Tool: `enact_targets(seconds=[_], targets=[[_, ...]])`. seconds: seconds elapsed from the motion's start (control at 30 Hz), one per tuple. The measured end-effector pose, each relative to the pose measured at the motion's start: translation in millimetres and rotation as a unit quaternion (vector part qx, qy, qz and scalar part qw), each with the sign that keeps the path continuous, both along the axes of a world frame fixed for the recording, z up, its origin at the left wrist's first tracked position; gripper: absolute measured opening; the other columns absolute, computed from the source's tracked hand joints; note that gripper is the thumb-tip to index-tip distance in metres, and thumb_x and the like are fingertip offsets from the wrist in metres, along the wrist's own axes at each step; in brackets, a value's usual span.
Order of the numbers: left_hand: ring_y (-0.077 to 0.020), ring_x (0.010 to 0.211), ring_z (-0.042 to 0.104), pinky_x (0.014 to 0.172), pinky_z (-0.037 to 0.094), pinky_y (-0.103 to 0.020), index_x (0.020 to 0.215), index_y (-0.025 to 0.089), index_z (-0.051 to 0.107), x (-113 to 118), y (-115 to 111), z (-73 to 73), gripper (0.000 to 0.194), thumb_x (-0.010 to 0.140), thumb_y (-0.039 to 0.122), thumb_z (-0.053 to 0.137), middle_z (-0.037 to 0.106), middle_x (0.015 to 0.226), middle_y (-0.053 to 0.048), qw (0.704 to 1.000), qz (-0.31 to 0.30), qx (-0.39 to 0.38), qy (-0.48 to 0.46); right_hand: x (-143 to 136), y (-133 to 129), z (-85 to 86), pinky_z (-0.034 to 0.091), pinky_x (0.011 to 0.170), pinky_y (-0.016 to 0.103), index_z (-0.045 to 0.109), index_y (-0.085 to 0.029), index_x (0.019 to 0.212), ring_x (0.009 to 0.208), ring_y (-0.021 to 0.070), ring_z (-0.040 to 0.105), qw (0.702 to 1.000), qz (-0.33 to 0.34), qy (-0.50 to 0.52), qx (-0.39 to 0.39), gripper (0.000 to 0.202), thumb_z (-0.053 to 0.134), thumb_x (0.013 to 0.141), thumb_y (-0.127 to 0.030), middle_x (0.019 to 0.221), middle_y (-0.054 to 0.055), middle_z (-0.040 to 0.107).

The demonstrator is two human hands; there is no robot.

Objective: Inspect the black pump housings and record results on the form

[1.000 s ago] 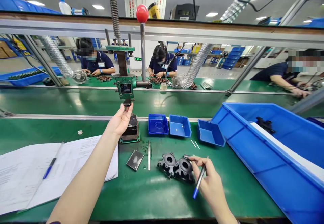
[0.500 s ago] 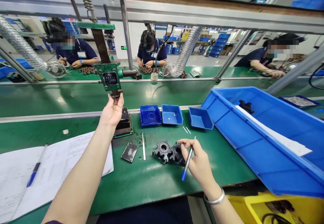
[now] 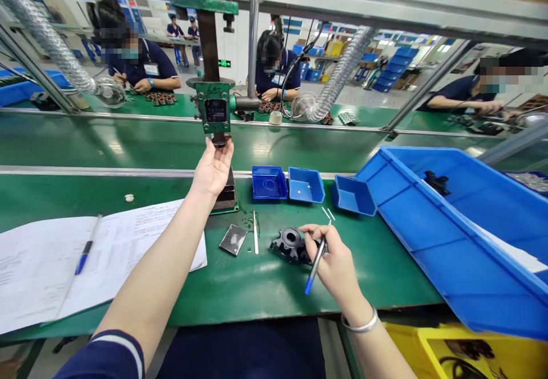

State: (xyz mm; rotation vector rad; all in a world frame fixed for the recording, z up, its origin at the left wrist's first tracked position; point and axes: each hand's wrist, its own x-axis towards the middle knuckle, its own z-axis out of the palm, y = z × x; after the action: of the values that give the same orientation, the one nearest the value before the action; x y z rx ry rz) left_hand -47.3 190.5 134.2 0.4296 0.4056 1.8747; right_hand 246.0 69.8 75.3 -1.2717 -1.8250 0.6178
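Note:
My left hand is raised, its fingers closed around the round lower end of the ram on the green press. Below it is the press's dark base. My right hand holds a pen with a blue end pointing down toward me, and its fingertips reach the right one of two black metal housings, partly covering it. Left of the housings, tweezers and a small dark plate lie on the green table.
Three small blue bins line the back. A big blue crate stands right, a yellow crate below it. An open notebook with a pen lies left. Co-workers sit across the bench, beside flexible ducts.
The whole view has shifted, so the bench and press appear farther right and slightly higher. My left hand remains at the press ram and my right hand still holds the pen by the housings.

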Motion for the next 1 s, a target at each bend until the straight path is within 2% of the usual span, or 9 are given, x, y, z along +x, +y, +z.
enact_targets(seconds=[0.2, 0.4, 0.53, 0.67, 0.8, 0.9, 1.0], targets=[[-0.0135, 0.103, 0.069, 0.102, 0.050, -0.027, 0.091, 0.011, 0.070, -8.3, -0.7, -2.4, 0.024, 0.098, 0.020, 0.049, 0.074, 0.096, -0.007, 0.999, 0.027, 0.002, 0.045, 4.8, -6.4, -1.3, 0.048, 0.079, 0.031, 0.042, -0.025, 0.084, 0.085, 0.0188, 0.065, 1.000, -0.017, -0.004, -0.006, 0.016, 0.054, 0.093, -0.030, 0.100, 0.006, 0.070], [-0.0148, 0.103, 0.068, 0.105, 0.049, -0.028, 0.086, 0.008, 0.070, -6.0, -13.9, -3.4, 0.020, 0.095, 0.019, 0.056, 0.073, 0.098, -0.009, 0.994, 0.063, 0.011, 0.093, 11.1, -8.6, -6.1, 0.049, 0.079, 0.029, 0.041, -0.025, 0.083, 0.090, 0.0195, 0.067, 0.999, -0.030, -0.003, -0.015, 0.018, 0.054, 0.093, -0.034, 0.098, 0.006, 0.071], [-0.0149, 0.099, 0.069, 0.103, 0.051, -0.031, 0.089, 0.009, 0.069, -1.6, -28.8, -19.6, 0.013, 0.089, 0.021, 0.066, 0.073, 0.097, -0.009, 0.988, 0.063, 0.001, 0.144, 17.1, -5.1, -9.7, 0.049, 0.082, 0.032, 0.040, -0.026, 0.081, 0.092, 0.0209, 0.067, 0.999, -0.040, -0.010, -0.013, 0.020, 0.054, 0.091, -0.037, 0.096, 0.006, 0.072], [-0.0155, 0.095, 0.068, 0.098, 0.053, -0.036, 0.096, 0.014, 0.067, -2.8, -43.2, -35.5, 0.025, 0.079, 0.031, 0.076, 0.071, 0.096, -0.007, 0.974, 0.072, -0.027, 0.215, 21.8, -1.6, -10.5, 0.049, 0.082, 0.033, 0.040, -0.026, 0.080, 0.090, 0.0213, 0.067, 0.999, -0.045, -0.016, -0.022, 0.021, 0.053, 0.090, -0.039, 0.097, 0.006, 0.073], [-0.0152, 0.090, 0.067, 0.094, 0.053, -0.037, 0.100, 0.017, 0.066, -13.7, -34.7, -30.2, 0.037, 0.070, 0.032, 0.081, 0.068, 0.098, -0.004, 0.937, 0.111, -0.057, 0.327, 24.2, -0.1, -10.7, 0.049, 0.082, 0.033, 0.040, -0.026, 0.079, 0.088, 0.0209, 0.068, 0.998, -0.047, -0.014, -0.026, 0.024, 0.053, 0.090, -0.042, 0.096, 0.006, 0.073], [-0.0168, 0.083, 0.068, 0.090, 0.053, -0.037, 0.098, 0.015, 0.065, -24.3, -16.0, -15.5, 0.042, 0.063, 0.030, 0.083, 0.069, 0.099, -0.006, 0.887, 0.152, -0.092, 0.426, 24.9, -0.3, -11.7, 0.049, 0.083, 0.033, 0.039, -0.025, 0.080, 0.090, 0.0210, 0.068, 0.998, -0.046, -0.013, -0.028, 0.025, 0.053, 0.090, -0.043, 0.096, 0.006, 0.073], [-0.0209, 0.082, 0.068, 0.090, 0.051, -0.040, 0.091, 0.015, 0.066, -33.0, -2.5, 2.6, 0.039, 0.059, 0.029, 0.084, 0.071, 0.091, -0.007, 0.831, 0.179, -0.110, 0.515, 27.5, -1.8, -12.9, 0.049, 0.081, 0.031, 0.039, -0.025, 0.080, 0.092, 0.0204, 0.068, 0.998, -0.039, -0.017, -0.036, 0.024, 0.052, 0.090, -0.042, 0.098, 0.006, 0.073]])
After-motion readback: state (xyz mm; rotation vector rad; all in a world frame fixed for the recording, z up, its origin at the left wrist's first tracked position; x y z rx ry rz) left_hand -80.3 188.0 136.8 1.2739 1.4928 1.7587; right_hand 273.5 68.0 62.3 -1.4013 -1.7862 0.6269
